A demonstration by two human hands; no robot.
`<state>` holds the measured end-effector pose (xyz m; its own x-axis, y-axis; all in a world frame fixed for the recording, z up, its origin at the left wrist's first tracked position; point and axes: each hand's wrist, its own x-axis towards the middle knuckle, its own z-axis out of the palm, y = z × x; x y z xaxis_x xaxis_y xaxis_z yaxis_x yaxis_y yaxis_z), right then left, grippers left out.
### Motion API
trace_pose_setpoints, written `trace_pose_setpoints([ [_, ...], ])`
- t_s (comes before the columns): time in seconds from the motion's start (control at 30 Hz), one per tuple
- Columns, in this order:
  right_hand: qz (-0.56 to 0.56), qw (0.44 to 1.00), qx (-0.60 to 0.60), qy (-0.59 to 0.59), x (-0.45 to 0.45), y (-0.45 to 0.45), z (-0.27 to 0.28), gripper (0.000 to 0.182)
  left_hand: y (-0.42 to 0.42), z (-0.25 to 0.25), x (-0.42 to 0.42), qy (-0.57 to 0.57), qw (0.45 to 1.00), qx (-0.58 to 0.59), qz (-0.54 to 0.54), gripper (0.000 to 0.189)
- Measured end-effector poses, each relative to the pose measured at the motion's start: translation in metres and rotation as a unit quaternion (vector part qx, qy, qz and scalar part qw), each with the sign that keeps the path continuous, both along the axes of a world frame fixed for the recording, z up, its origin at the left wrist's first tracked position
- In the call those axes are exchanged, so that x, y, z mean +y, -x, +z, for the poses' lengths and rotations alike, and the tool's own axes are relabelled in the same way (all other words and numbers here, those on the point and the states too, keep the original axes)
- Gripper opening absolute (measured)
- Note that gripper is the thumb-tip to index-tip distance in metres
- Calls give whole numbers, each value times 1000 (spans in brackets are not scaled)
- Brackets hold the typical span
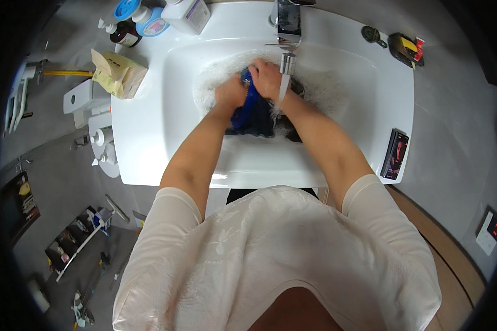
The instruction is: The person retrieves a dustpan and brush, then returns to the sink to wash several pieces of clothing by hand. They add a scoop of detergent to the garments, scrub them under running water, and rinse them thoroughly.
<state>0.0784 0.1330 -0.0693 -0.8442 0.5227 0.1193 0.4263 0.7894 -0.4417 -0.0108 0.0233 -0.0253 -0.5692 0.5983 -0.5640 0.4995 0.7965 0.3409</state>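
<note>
Both my hands are down in a white washbasin [182, 124], amid soapy foam [209, 78]. A wet dark-blue cloth garment [254, 118] with a brighter blue band lies between them. My left hand [231, 92] grips the garment's left side, fingers curled. On its upper right, my right hand [267, 78] pinches the blue band near the top. Water runs from the chrome faucet [288, 64] down past my right wrist. Another dark cloth [293, 134] shows partly beneath my right forearm; the rest is hidden by arm and foam.
Several bottles, including a white bottle [188, 16], line the basin's back left rim near a tissue pack [118, 74]. A phone [394, 155] lies on the right rim. A drain stopper [372, 36] and a soap dish [404, 49] sit at the back right.
</note>
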Motion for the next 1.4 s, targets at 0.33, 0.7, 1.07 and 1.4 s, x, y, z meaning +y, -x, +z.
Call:
trace_pose_setpoints([
  [0.33,-246,871,0,425,4,-113,18,84,-14,-9,-96,-228,967,52,99,62],
  [0.7,110,959,-167,201,-103,-91,80,85,-37,52,-43,-56,989,69,-118,46],
  [1.07,-144,886,-79,433,-13,-164,54,47,-44,36,-56,-19,985,136,-105,37],
  [1.4,-83,961,-212,159,47,-161,41,73,-93,73,-55,85,948,157,-263,36],
])
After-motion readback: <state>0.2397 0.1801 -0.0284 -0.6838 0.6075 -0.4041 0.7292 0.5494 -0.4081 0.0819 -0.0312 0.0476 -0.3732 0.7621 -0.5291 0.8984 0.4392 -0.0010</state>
